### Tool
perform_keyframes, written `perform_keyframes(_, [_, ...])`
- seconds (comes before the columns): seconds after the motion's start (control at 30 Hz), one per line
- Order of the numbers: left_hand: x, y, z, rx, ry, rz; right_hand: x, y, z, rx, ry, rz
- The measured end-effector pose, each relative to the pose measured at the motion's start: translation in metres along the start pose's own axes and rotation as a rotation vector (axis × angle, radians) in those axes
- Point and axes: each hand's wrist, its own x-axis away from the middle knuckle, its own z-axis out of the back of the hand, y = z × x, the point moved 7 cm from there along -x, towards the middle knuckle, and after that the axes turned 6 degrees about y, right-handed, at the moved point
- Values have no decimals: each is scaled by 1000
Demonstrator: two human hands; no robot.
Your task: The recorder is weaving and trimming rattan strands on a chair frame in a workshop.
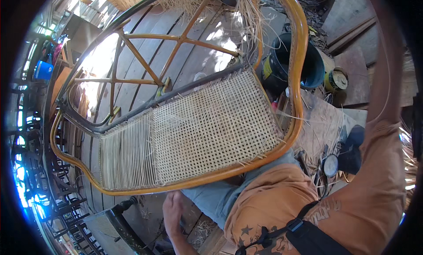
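Across my lap lies a rattan furniture frame with a glossy brown curved rim. It holds a cane panel. Most of the panel is an open mesh, while its left part shows only parallel strands. My left hand is just below the frame's near edge, fingers curled and largely turned from view; whatever they hold is hidden. My right arm is raised along the right side, and its hand lies outside the picture. A thin pale cane strand runs from the panel's right side and up along that arm.
Behind the panel, brown rattan braces cross over the plank floor. Loose fibres hang at the frame's top. A dark bucket and a small can stand right. Another dark furniture frame is at lower left.
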Motion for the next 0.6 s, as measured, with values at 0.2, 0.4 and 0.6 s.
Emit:
perform_keyframes(0.2, [-134, 187, -155, -578, -109, -974, -40, 68, -116, 1380, -578, 598])
perform_keyframes(0.4, [-247, 210, -254, -701, -446, -543, -42, 295, 56, 1543, -740, -348])
perform_keyframes(0.6, [-283, 215, -269, -599, -457, -533, -53, 356, 203, 1481, -487, -498])
